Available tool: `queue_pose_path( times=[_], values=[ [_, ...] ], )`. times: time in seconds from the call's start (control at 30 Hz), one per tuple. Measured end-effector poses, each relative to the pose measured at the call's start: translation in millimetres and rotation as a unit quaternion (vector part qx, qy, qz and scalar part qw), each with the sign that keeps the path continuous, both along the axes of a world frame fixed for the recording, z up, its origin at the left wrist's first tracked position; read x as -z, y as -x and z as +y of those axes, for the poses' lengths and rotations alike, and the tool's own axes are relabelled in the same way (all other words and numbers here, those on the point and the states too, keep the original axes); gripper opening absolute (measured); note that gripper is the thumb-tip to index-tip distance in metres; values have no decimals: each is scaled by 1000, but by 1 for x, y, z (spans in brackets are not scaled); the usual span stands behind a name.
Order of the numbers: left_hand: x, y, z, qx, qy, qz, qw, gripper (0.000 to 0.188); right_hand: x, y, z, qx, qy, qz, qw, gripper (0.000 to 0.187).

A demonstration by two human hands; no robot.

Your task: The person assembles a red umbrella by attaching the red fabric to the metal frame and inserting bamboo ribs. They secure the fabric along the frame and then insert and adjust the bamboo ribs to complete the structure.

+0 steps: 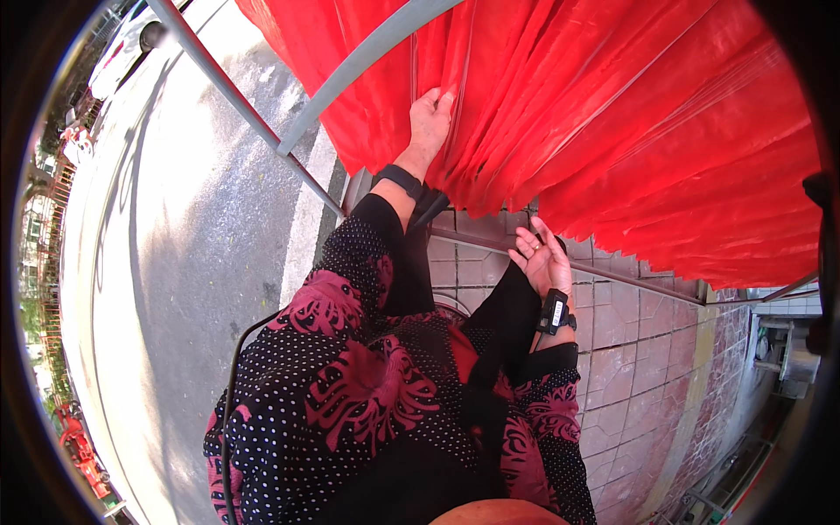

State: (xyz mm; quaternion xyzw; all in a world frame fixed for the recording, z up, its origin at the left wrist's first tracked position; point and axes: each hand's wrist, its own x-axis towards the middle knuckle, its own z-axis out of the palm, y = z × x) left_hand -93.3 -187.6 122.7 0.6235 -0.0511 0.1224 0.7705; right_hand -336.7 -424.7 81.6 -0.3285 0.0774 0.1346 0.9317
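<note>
A large sheet of red, gathered cloth [604, 114] hangs in many folds across the top and right. My left hand [430, 122] is closed on the folds near the cloth's left part, thumb and fingers pinching them. Below the hanging lower edge, my right hand [546, 259] is open, palm turned up and fingers apart, with nothing in it. A ring shows on one of its fingers. Black bands sit on both wrists, and the right one [555, 312] carries a small pale label.
Grey metal tubes [229, 92] form a frame around the cloth, with a thin bar [612, 278] running low beneath it. Reddish paving [626, 376] lies to the right, a grey road [210, 201] to the left. A white vehicle [122, 57] stands far left; metal equipment [796, 354] is at right.
</note>
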Motion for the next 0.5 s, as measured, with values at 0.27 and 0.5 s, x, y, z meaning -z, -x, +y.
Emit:
queue_pose_path(
  times=[0.27,0.5],
  values=[
    [-2,23,9,60,78,-18,995,8,2,-3,10,-8,40,16,999,40],
    [12,34,17,113,72,-45,990,9,-31,-33,42,39,234,-49,970,41]
  ],
)
